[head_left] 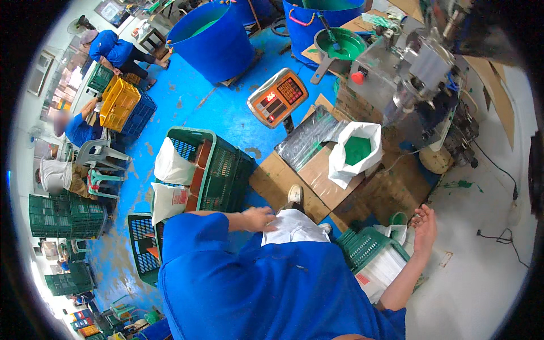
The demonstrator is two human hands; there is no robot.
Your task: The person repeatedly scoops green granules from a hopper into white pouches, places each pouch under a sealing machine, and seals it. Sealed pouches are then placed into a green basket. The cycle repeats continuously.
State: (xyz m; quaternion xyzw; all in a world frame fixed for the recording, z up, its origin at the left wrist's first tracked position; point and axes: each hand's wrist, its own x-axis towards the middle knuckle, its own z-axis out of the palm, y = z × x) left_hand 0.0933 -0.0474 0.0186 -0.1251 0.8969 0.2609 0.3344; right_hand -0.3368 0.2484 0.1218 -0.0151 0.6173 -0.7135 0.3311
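Observation:
My left hand (pixel 259 219) is at my waist, against the edge of a piece of white material (pixel 296 228); its fingers look loosely bent, and I see nothing held. Out to the right, my right hand (pixel 425 228) is raised with bent fingers apart and holds nothing. Below it a green plastic basket (pixel 362 249) carries flat white bags (pixel 385 266). Ahead of me an open white bag (pixel 344 163) of green paste (pixel 357 150) stands on the scale's plastic-covered platform (pixel 309 139). The orange scale display (pixel 277 97) is lit.
Green crates (pixel 226 175) with filled white bags (pixel 171 164) stand at left. Blue tubs (pixel 212 45) and a green-coated dipper (pixel 340 45) are at the back. A metal machine (pixel 419 68) rises at right; cables hang nearby. Other people (pixel 113 51) work far left.

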